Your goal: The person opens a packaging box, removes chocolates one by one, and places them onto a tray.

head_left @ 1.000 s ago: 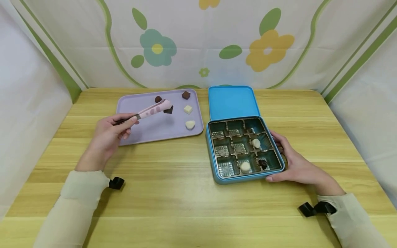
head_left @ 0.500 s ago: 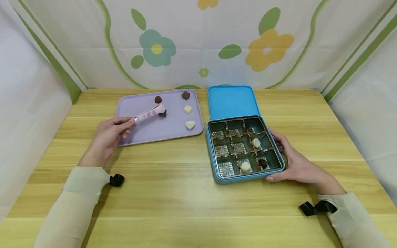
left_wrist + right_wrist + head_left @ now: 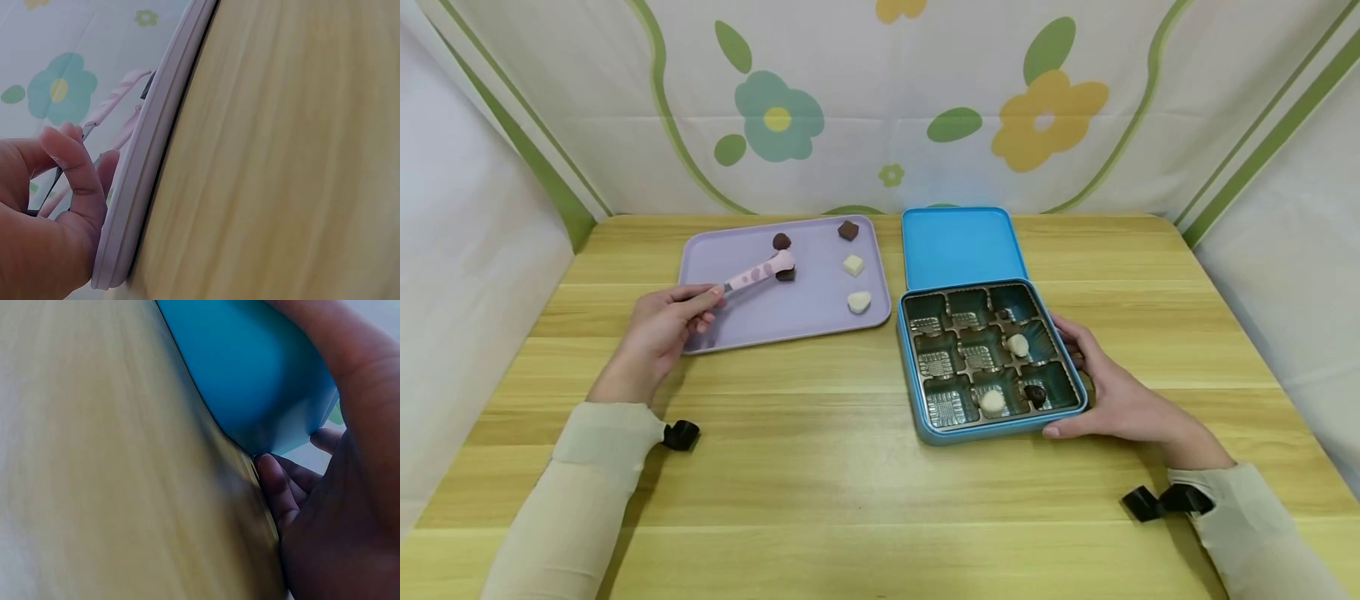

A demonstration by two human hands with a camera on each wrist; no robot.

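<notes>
My left hand (image 3: 664,327) grips pink tongs (image 3: 758,272) whose tips lie over a dark chocolate (image 3: 787,274) on the lilac tray (image 3: 752,312). In the left wrist view the left hand (image 3: 50,206) lies at the tray's rim (image 3: 156,156) and the tongs (image 3: 115,100) reach across it. My right hand (image 3: 1112,392) holds the right side of the open blue tin (image 3: 992,429), fingers curled on its corner. The right wrist view shows the tin's blue wall (image 3: 250,369) against that hand (image 3: 337,487). Its tray insert holds two white chocolates (image 3: 1018,344) and two dark ones (image 3: 1035,393).
More chocolates lie on the lilac tray: a round dark one (image 3: 782,241), a brown cube (image 3: 848,230), a white square (image 3: 852,265) and a white heart (image 3: 858,302). The tin's lid (image 3: 962,246) lies open behind it. Cloth walls enclose the wooden table (image 3: 820,467).
The left hand has lowered and drawn the tongs leftward, with the dark chocolate moving along at their tips. The right hand and tin have stayed put.
</notes>
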